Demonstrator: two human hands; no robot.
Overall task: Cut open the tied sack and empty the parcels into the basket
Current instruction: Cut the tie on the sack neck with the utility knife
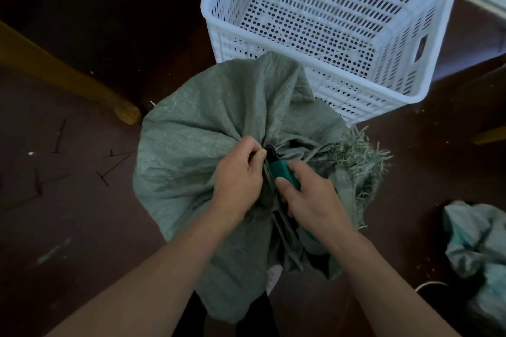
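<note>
Two bare forearms reach up from the bottom edge of the frame to the middle, where both hands meet at the gathered neck of the green woven sack (205, 131). At the centre, the left hand (238, 172) has its fingers curled tight and pinches the bunched fabric just left of the tie. Just right of it, the right hand (306, 197) is wrapped around a teal-handled cutting tool (284, 172). The tool's dark tip points up and left into the knot, against the left thumb. Whether the blade has gone through the tie cannot be told.

The sack stands full and bulging in the centre. Its frayed open edge (356, 156) spills to the right of the hands. Its far side touches the white perforated basket (356, 96), which fills the upper right of the frame.

On the dark floor at the left lie several black cable ties (115, 164). A yellow wooden leg (68, 74) crosses the upper left, and a crumpled pale sack (476, 241) lies at the lower right.
</note>
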